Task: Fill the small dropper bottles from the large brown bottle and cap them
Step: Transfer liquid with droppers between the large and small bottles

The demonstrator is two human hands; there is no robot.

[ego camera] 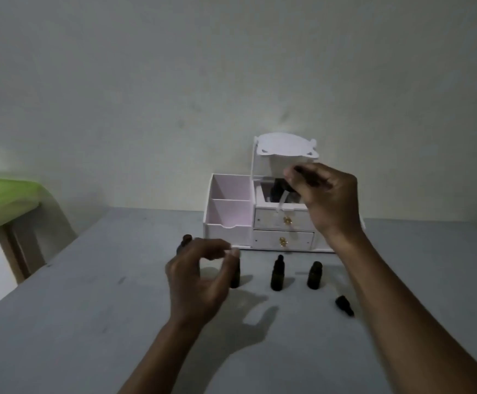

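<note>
Grey tabletop [89, 322] under me, my left hand [197, 280] curls loosely, gripping nothing, beside dark dropper bottles [277, 275] standing before the white organizer [231, 217], while my right hand [328, 197] pinches something blurred, which I cannot identify, above it.

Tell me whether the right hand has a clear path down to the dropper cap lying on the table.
Probably yes. The dropper cap lies alone on the table, right of the standing bottles, below the raised right hand. Nothing sits between them, though the hand seems to pinch something blurred.
</note>
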